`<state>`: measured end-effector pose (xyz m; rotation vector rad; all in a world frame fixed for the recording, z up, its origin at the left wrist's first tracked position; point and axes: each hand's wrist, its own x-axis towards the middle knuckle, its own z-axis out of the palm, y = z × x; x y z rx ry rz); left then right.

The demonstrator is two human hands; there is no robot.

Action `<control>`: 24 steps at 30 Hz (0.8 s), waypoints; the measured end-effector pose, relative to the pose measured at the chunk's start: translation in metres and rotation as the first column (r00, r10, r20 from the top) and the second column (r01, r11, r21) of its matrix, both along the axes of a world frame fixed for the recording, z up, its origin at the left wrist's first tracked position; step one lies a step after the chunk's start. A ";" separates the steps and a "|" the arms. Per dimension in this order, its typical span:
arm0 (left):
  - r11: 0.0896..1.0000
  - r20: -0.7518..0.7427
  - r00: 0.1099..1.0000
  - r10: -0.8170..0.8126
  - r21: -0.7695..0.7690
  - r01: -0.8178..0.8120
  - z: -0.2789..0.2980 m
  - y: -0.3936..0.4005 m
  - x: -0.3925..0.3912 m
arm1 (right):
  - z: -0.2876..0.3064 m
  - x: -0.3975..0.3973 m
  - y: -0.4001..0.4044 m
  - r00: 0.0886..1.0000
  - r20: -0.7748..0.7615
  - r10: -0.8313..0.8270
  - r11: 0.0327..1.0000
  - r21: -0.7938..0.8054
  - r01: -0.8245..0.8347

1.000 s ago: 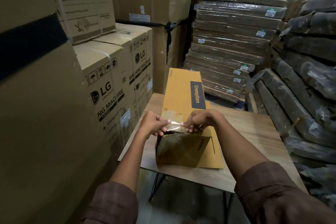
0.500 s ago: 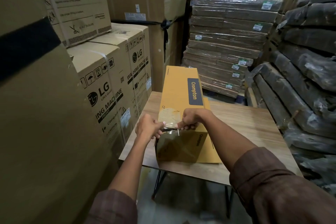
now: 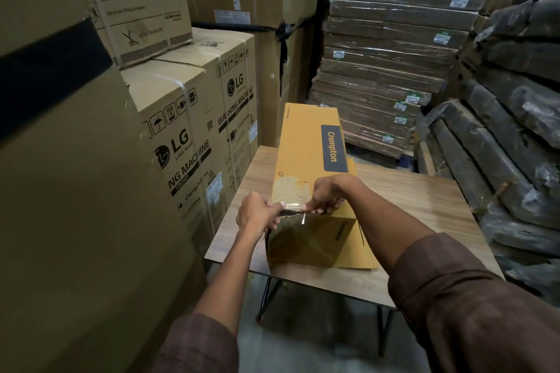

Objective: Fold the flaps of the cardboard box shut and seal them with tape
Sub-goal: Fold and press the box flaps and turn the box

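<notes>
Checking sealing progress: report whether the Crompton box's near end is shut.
Not fully: a dark gap shows under the top edge of the box.

Yellow box (image 3: 306, 142) (dark blue label), clear glossy tape (image 3: 292, 206), wood-grain table (image 3: 424, 206), brown sleeves (image 3: 472, 306)

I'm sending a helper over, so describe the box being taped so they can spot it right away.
Find the small wooden table hemmed in by tall stacks of brown cartons. The long yellow box lies on it, its near end at the table's front edge. It alone is bright yellow, with a dark Crompton label on top and clear tape at its near end.
</notes>
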<state>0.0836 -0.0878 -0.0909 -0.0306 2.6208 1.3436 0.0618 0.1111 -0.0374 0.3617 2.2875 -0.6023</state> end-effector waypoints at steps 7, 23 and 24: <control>0.994 -0.034 0.998 0.052 -0.092 -0.055 -0.004 0.004 0.002 | -0.004 -0.003 -0.005 1.000 0.009 -0.017 0.999 0.035 0.017; 0.935 0.009 1.000 -0.026 -0.353 0.028 0.015 0.005 -0.029 | 0.002 0.003 -0.006 0.998 -0.057 -0.017 0.990 0.142 0.025; 0.940 0.019 0.998 -0.062 -0.334 0.065 0.015 0.009 -0.031 | 0.002 0.003 -0.008 0.998 -0.066 -0.017 0.989 0.145 0.026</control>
